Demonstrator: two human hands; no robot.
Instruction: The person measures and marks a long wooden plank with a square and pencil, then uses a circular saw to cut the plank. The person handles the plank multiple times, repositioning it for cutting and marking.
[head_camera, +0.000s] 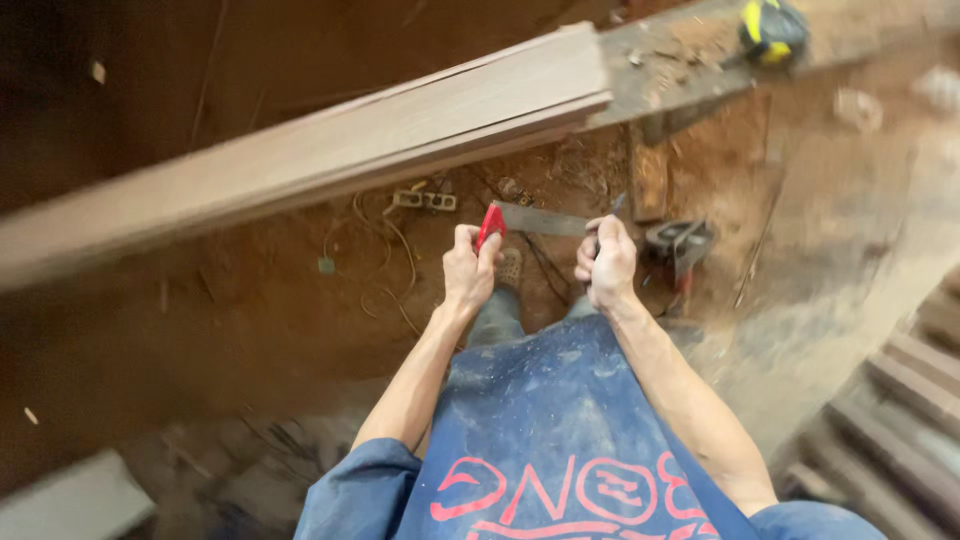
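My left hand (468, 270) grips the red handle of a try square (489, 226), whose steel blade (543, 220) runs to the right. My right hand (606, 265) is closed around a dark pencil-like tool (612, 210) whose tip rests by the far end of the blade. Both hands are held in front of my blue shirt, just below a long wooden plank (330, 150) that slants across the view.
A yellow and black tape measure (772, 30) lies on the dusty bench top (690, 55) at the upper right. On the sawdust floor below lie a power strip with cord (425, 200), a clamp-like tool (680, 245) and stacked boards (900, 410).
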